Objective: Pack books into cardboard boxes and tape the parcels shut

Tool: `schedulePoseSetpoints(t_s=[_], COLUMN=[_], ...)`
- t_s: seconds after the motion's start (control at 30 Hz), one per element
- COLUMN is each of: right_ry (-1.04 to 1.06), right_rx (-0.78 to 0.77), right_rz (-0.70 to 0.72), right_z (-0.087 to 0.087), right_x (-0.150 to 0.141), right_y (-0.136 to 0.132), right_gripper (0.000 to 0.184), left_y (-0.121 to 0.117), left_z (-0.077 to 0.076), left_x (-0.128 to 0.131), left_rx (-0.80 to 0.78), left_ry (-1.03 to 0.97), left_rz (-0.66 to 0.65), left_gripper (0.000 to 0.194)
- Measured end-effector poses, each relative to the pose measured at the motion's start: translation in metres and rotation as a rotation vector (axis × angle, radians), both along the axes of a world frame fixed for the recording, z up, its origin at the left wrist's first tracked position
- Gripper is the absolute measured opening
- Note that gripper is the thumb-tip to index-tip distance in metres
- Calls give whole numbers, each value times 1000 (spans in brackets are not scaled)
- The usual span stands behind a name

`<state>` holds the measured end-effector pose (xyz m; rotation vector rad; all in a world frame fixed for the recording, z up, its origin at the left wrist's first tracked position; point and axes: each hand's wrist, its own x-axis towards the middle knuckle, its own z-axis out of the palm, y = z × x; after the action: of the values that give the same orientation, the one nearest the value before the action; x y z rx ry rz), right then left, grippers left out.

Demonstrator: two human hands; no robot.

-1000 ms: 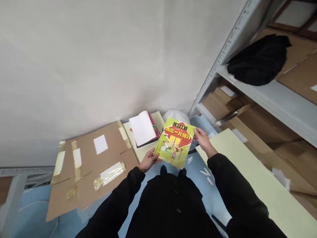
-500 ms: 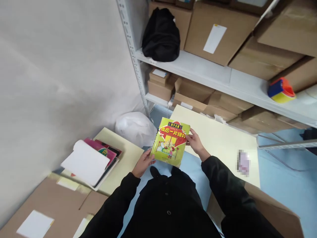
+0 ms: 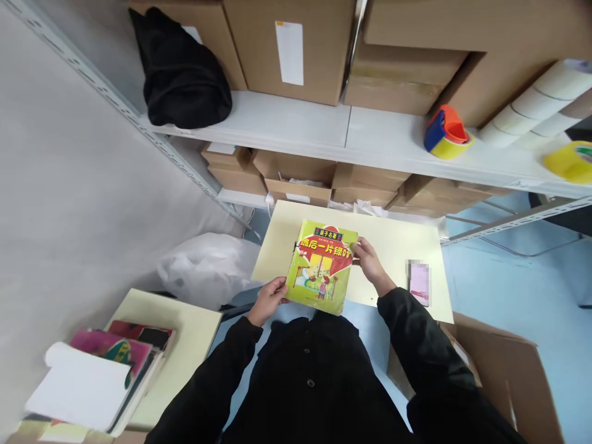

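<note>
A yellow-green picture book [image 3: 321,266] with a red panel and cartoon figures on its cover is held up in front of me, cover facing me. My left hand [image 3: 272,298] grips its lower left edge, thumb on the front. At its upper right edge my right hand [image 3: 369,261] pinches the book, with the other fingers behind it. Behind and below the book lies a pale yellow table [image 3: 393,246]. The book's back and some fingertips are hidden.
A stool-height pale surface [image 3: 192,336] at left bears stacked books [image 3: 124,364] and white paper [image 3: 78,385]. Shelving [image 3: 296,126] ahead holds cartons, a black bag [image 3: 185,77] and a tape dispenser [image 3: 446,132]. A phone-like object [image 3: 419,283] lies on the table; an open carton [image 3: 499,364] stands right.
My view has turned to the right, so the shelf and table have shifted left. The book, still in both hands, now appears in front of the table.
</note>
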<state>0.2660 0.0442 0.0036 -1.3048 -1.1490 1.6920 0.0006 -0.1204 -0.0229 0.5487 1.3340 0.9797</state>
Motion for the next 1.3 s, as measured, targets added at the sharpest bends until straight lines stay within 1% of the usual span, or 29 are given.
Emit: schedulePoseSetpoints(t_s=[0.07, 0.13, 0.23, 0.33, 0.43, 0.53, 0.6, 0.67, 0.73, 0.8, 0.93, 1.0, 1.07, 1.13, 1.23, 1.3], right_ry=[-2, -47, -91, -86, -85, -58, -54, -82, -147, -253, -462, -495, -496, -510, -583, -621], right_rx=[14, 27, 22, 5, 8, 40, 113, 237, 380, 524, 833, 919, 909, 848, 808, 829], right_rz=[-68, -101, -77, -33, 9, 60, 95, 127, 157, 181, 207, 212, 221, 232, 234, 242], right_z=[1, 2, 1, -4, -11, -16, -16, -13, -6, 5, 34, 49, 63, 76, 94, 105], right_x=[18, 32, 49, 63, 75, 84, 86, 86, 82, 78, 68, 61, 52, 42, 28, 21], right_y=[18, 35, 52, 60, 65, 68, 68, 68, 68, 69, 69, 65, 60, 54, 49, 50], right_gripper=[40, 41, 37, 34, 36, 36, 36, 36, 36, 32, 24, 23, 25, 26, 29, 29], left_y=[14, 25, 39, 51, 59, 64, 67, 69, 71, 73, 78, 79, 80, 80, 77, 74], left_z=[-3, -6, -9, -9, -7, -5, -4, -3, -1, 0, 1, 2, 3, 3, 4, 5], left_x=[17, 32, 51, 62, 62, 53, 44, 36, 27, 20, 7, 3, 1, 0, -3, -6], left_rx=[-34, -66, -86, -93, -124, -132, -120, -110, -103, -93, -57, -46, -35, -30, -33, 22], left_ry=[-28, -62, -96, -122, -169, -209, -234, -252, -257, -251, -228, -214, -218, -239, -261, -268], left_rz=[-1, 5, 82, 163, 162, 143, 123, 94, 73, 71, 88, 85, 75, 50, -27, -15], left_gripper=[49, 50, 49, 50, 49, 48, 48, 48, 48, 48, 49, 47, 47, 51, 62, 75])
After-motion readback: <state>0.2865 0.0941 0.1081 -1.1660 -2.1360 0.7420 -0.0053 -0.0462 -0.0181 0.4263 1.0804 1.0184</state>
